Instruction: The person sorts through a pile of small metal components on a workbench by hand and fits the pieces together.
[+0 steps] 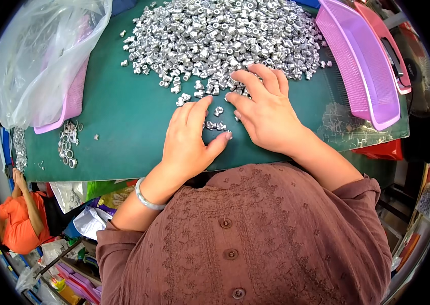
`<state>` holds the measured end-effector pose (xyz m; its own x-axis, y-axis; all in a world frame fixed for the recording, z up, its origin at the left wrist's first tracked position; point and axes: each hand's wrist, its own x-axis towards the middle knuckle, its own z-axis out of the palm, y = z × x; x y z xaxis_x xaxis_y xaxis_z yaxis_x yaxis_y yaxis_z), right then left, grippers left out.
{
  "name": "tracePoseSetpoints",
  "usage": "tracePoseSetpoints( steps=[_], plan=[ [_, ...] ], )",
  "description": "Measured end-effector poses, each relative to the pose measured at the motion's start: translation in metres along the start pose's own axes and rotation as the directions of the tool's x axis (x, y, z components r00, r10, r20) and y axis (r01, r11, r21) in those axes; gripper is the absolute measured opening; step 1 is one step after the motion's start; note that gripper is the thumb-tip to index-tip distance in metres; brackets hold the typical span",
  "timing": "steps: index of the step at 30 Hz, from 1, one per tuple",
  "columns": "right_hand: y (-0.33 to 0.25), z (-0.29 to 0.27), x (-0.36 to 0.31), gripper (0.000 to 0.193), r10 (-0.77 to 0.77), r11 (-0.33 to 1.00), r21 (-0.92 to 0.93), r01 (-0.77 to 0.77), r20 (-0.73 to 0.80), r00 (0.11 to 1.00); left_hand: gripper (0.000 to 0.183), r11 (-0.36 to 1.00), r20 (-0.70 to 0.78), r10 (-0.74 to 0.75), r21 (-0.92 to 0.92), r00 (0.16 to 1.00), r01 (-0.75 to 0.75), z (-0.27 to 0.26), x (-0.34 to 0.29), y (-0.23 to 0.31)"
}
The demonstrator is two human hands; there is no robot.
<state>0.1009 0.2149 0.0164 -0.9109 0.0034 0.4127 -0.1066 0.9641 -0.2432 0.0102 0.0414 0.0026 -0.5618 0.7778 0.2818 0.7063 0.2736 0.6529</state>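
A large heap of small silver metal fittings (pixel 215 38) covers the far middle of the green tabletop (pixel 128 142). My left hand (pixel 187 134) lies low over the table, its thumb apart from the stretched fingers. A short row of fittings (pixel 215 125) lies between that thumb and index finger, and a single fitting (pixel 218 111) sits just beyond. My right hand (pixel 266 109) reaches over the heap's near edge with its fingers spread and bent. Its fingertips are among several loose fittings; what lies beneath the palm is hidden. Neither hand visibly grips a piece.
A long purple plastic basket (pixel 365 71) stands at the right, beside a pink one (pixel 403 81). At the left, a clear plastic bag (pixel 47 56) drapes over another purple basket (pixel 75 96). Rings and small bits (pixel 67 145) lie nearby. A person in orange (pixel 24 221) is at far left.
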Motion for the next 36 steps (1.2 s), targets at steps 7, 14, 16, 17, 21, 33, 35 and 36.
tracePoseSetpoints(
  steps=[7,14,16,17,21,33,35,36],
  plan=[
    [0.014,-0.009,-0.008,0.020,0.022,0.991,0.132,-0.015,-0.050,0.999,0.066,0.985,0.075,0.084,0.142,0.994,-0.094,0.001,0.004,0.001],
    [0.005,-0.021,-0.026,0.020,0.004,0.996,0.092,-0.005,0.017,1.000,0.059,0.985,0.148,0.045,0.157,0.988,-0.069,0.001,0.014,0.014],
    [0.004,-0.019,-0.030,0.020,0.001,0.997,0.081,-0.002,0.020,1.000,0.057,0.985,0.149,0.045,0.157,0.988,-0.069,0.001,0.014,0.014],
    [0.004,-0.020,-0.032,0.020,-0.019,0.994,0.106,0.015,0.034,0.999,0.056,0.985,0.149,0.042,0.157,0.988,-0.066,0.001,0.013,0.013],
    [0.007,-0.022,-0.034,0.023,-0.032,0.988,0.155,0.023,0.050,0.998,0.051,0.981,0.126,0.116,0.142,0.985,-0.133,0.005,0.009,0.007],
    [0.017,-0.015,-0.035,0.026,0.038,0.989,0.145,-0.026,-0.084,0.996,0.041,0.989,0.039,0.121,0.085,0.992,-0.124,0.018,0.010,0.009],
    [0.017,-0.017,-0.034,0.025,0.070,0.989,0.139,-0.058,-0.076,0.995,0.037,0.999,-0.009,0.042,0.022,0.999,-0.042,0.018,0.015,0.018],
    [0.017,-0.017,-0.033,0.025,0.097,0.987,0.133,-0.087,-0.069,0.993,0.037,0.999,-0.005,0.043,0.021,0.999,-0.043,0.018,0.016,0.019]
  ],
)
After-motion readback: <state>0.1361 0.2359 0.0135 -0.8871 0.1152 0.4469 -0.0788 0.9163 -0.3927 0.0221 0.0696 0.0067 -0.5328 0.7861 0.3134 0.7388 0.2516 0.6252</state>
